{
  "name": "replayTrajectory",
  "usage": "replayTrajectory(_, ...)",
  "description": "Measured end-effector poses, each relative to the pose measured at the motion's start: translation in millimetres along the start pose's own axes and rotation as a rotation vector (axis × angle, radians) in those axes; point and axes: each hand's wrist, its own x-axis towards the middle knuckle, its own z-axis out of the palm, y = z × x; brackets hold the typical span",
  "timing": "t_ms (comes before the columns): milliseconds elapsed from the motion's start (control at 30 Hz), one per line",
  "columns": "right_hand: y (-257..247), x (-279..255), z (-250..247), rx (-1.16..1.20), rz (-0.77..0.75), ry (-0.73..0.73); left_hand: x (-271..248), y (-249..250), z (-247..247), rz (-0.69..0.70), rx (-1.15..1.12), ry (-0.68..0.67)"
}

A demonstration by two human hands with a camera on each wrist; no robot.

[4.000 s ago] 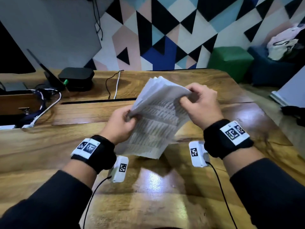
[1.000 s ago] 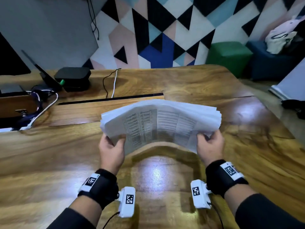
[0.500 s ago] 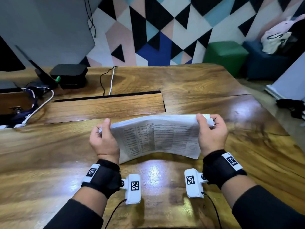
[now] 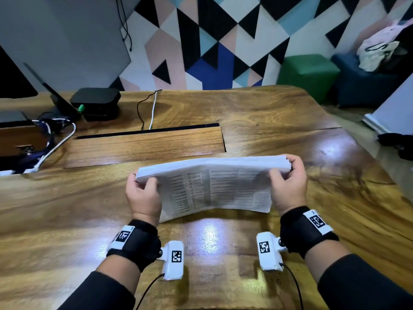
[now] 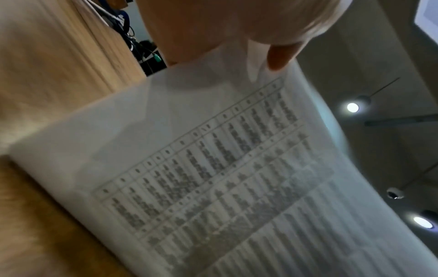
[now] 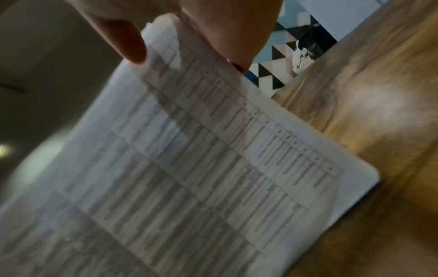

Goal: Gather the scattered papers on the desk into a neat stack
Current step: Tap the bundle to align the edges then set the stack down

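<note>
A stack of white papers [image 4: 214,189] printed with tables stands on its long lower edge on the wooden desk [image 4: 67,209], tilted with its face toward me. My left hand [image 4: 143,193] grips its upper left corner, thumb on the near face. My right hand [image 4: 288,184] grips the upper right corner the same way. In the left wrist view the papers [image 5: 213,178] fill the frame below my thumb. The right wrist view shows the papers [image 6: 201,168] pinched between thumb and fingers, lower edge on the desk.
A black box [image 4: 96,104] and a tangle of cables [image 4: 51,139] sit at the desk's back left. A cable slot [image 4: 147,132] and inset wooden panel lie behind the papers. Green [image 4: 308,72] and blue stools stand beyond the desk's far right edge.
The stack went from loosely held and fanned in the air to squared up, upright and resting on the desk. Both hands moved from its lower edge to its top corners.
</note>
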Motion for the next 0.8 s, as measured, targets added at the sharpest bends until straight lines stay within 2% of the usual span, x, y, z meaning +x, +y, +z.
replayTrajectory(167,9,-9,-2,-0.053,0.091,-0.037,-8,-26,-11,-0.106,0.109,-0.022)
replayTrajectory(333,-17,6,6,0.076,-0.016,0.042,7,11,3,0.054,-0.011,0.018)
replayTrajectory(400,-14,6,5,0.086,-0.017,0.057,8,16,1,0.078,-0.029,0.007)
replayTrajectory(500,10,-10,0,0.017,0.076,0.032,-5,2,-2,0.011,0.075,0.006)
replayTrajectory(600,19,-14,5,-0.013,0.139,0.011,-5,-9,3,-0.083,0.071,0.091)
replayTrajectory(800,-11,9,5,0.061,-0.027,0.014,6,17,-1,0.038,-0.013,0.111)
